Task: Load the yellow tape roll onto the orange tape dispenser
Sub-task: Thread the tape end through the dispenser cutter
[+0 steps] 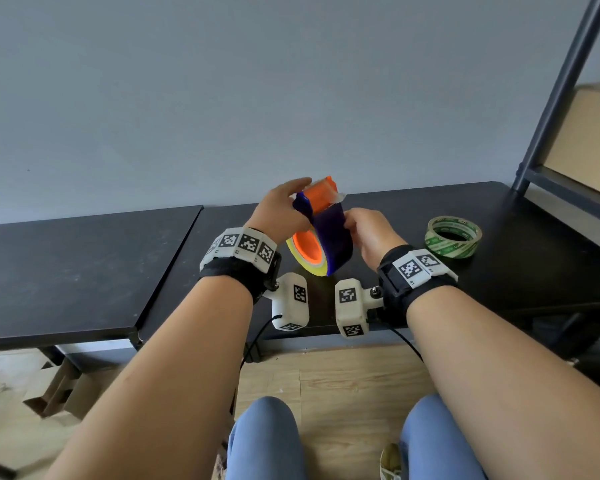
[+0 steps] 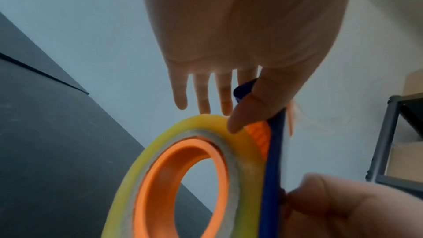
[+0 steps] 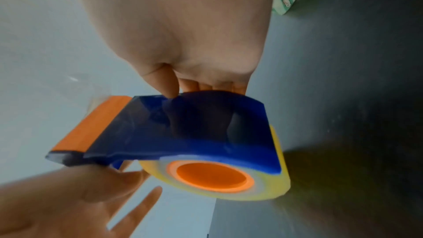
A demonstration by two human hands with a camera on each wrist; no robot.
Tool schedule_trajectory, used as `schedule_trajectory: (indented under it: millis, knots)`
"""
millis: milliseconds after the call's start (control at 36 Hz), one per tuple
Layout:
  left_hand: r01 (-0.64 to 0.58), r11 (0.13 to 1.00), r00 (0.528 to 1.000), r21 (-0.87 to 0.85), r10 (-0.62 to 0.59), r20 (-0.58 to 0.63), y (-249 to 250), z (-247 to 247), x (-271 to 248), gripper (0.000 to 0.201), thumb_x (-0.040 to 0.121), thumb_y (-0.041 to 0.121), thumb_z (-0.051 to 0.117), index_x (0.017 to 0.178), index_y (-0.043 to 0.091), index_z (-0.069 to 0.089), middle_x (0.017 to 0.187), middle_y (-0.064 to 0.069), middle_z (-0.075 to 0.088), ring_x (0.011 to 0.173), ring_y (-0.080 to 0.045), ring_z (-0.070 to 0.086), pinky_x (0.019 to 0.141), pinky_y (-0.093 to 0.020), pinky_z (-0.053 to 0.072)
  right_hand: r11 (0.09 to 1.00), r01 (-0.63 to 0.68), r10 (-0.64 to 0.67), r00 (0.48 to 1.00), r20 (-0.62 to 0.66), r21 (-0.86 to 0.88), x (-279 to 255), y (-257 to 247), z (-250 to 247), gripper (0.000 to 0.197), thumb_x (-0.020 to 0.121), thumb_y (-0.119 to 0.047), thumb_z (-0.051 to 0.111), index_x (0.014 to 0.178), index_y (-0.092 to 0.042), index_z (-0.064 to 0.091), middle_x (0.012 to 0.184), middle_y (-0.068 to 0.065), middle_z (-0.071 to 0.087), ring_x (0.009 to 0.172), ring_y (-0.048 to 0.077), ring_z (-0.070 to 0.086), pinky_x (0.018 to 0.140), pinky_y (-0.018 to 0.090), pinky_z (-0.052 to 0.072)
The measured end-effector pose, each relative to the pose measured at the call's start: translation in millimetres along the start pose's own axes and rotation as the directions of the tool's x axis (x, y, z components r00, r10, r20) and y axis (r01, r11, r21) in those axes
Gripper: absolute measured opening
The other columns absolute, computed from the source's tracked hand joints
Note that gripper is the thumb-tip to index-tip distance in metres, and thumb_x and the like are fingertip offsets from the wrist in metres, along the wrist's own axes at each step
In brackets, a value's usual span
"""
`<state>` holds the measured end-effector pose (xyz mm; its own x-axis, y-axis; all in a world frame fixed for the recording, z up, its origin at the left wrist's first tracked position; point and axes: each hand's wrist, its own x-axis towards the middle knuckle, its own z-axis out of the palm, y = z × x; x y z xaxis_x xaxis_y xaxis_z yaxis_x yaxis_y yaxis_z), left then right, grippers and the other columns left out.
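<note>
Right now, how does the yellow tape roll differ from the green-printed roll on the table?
The yellow tape roll sits on the orange tape dispenser, held up off the table by both hands; the green-printed roll lies flat on the black table, untouched. Yellow's core holds the orange hub; green's is open. Both are ring-shaped.

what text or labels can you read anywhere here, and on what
No words can be read.
Green tape roll on the black table: white print on its green core, too small to read.
Wrist bands and camera housings: black-and-white square marker patterns, with tiny characters beneath, too small to read.
Yellow tape roll, orange tape dispenser, cardboard box: no print visible.
</note>
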<state>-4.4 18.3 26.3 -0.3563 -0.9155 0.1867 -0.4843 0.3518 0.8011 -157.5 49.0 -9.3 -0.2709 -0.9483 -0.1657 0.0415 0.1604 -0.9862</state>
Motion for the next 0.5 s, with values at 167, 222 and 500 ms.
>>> schedule_trajectory:
  millis: [167, 222, 500]
  knots:
    - [-0.061, 0.998, 0.994, -0.035, 0.058, -0.091, 7.8, -7.5, 1.9, 0.069, 0.075, -0.008, 0.061, 0.138, 0.020, 0.051, 0.124, 0.002, 0.059, 0.084, -0.005, 0.059, 0.066, -0.015, 0.050, 0.994, 0.044, -0.044, 0.999, -0.004, 0.102, -1.5, -0.7, 4.4, 0.030, 0.085, -0.004, 0.040, 0.074, -0.014, 0.066, 0.077, 0.006, 0.064, 0.076, 0.024, 0.055, 0.073, 0.033, 0.040]
    - [-0.075, 0.997, 0.991, -0.015, 0.073, -0.112, 7.3, -8.1, 4.1, 0.063, 0.075, -0.003, 0.065, 0.133, 0.020, 0.055, 0.117, 0.003, 0.062, 0.077, -0.001, 0.057, 0.064, -0.013, 0.047, 0.996, 0.057, -0.058, 0.998, 0.007, 0.064, -2.6, -4.5, 4.0, 0.030, 0.087, -0.004, 0.039, 0.078, -0.014, 0.065, 0.082, 0.006, 0.064, 0.079, 0.023, 0.055, 0.076, 0.033, 0.041]
    - [-0.071, 0.995, 0.926, 0.068, 0.091, -0.367, 0.3, -0.8, 8.7, 0.027, 0.089, 0.037, 0.065, 0.108, 0.019, 0.070, 0.099, 0.007, 0.070, 0.087, -0.012, 0.063, 0.065, -0.018, 0.042, 0.981, 0.123, -0.127, 0.992, -0.017, -0.149, -2.7, -8.9, 5.7, 0.032, 0.085, -0.016, 0.055, 0.111, -0.001, 0.065, 0.097, 0.010, 0.064, 0.084, 0.024, 0.055, 0.070, 0.032, 0.038]
